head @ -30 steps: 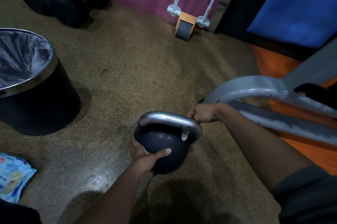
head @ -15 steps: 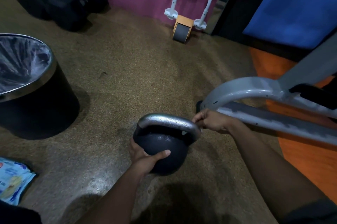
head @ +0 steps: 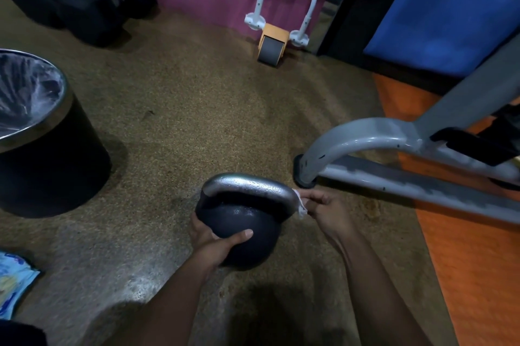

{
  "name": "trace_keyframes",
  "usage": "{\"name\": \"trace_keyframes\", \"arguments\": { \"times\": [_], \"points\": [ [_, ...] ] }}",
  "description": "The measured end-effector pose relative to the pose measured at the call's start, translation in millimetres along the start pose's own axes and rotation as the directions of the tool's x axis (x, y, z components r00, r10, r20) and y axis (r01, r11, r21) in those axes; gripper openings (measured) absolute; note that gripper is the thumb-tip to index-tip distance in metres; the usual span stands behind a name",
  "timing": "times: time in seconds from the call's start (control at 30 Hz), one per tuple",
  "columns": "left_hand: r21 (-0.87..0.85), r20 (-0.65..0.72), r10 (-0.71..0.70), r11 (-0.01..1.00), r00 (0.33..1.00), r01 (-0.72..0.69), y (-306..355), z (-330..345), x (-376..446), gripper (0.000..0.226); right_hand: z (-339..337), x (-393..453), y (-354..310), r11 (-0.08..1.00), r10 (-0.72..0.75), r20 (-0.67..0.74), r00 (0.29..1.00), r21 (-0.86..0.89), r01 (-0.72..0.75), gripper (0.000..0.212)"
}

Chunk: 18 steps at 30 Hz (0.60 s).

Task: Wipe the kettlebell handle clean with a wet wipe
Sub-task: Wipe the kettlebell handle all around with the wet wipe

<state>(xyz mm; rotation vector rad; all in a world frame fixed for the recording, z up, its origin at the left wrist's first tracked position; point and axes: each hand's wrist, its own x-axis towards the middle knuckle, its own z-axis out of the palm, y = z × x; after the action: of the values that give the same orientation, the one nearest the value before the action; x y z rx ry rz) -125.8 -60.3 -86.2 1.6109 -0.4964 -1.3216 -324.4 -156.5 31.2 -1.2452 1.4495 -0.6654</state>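
A black kettlebell [head: 244, 222] with a silver, wet-looking handle [head: 247, 185] sits on the speckled floor in the lower middle. My left hand [head: 213, 238] grips the ball from the near left side, thumb across its front. My right hand [head: 326, 207] pinches a small white wet wipe [head: 300, 206] against the right end of the handle. Most of the wipe is hidden by my fingers.
A black bin [head: 42, 148] with a plastic liner stands at the left. A blue wet-wipe pack [head: 14, 283] lies at the lower left edge. A grey bench frame [head: 394, 160] over an orange mat [head: 472, 247] runs along the right. An ab roller [head: 271, 44] leans at the back wall.
My right hand has slid the wipe from the top right of the handle down round its right end. The left hand has kept its hold on the ball.
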Motion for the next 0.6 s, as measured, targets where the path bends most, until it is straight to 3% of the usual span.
{"name": "trace_keyframes", "arguments": {
  "times": [0.1, 0.2, 0.43, 0.6],
  "points": [
    [-0.021, -0.004, -0.004, 1.000, 1.000, 0.003, -2, 0, 1, 0.153, 12, -13, 3, 0.992, 0.014, -0.142, 0.990, 0.125, 0.004, 0.025],
    [-0.005, 0.011, -0.021, 1.000, 1.000, 0.021, -3, -1, 1, 0.160, 26, -22, 8, 0.977, 0.084, -0.222, 0.971, 0.212, -0.036, 0.023],
    [0.022, 0.024, -0.062, 0.998, 0.998, 0.061, -1, -2, 0, 0.170, 30, -36, 12, 0.981, 0.071, -0.334, 0.940, 0.193, -0.006, 0.020],
    [0.028, 0.011, -0.055, 0.998, 0.998, 0.055, -4, -2, 3, 0.176, 45, -36, 23, 0.972, 0.161, -0.381, 0.911, 0.220, -0.080, 0.021]
  ]
}}
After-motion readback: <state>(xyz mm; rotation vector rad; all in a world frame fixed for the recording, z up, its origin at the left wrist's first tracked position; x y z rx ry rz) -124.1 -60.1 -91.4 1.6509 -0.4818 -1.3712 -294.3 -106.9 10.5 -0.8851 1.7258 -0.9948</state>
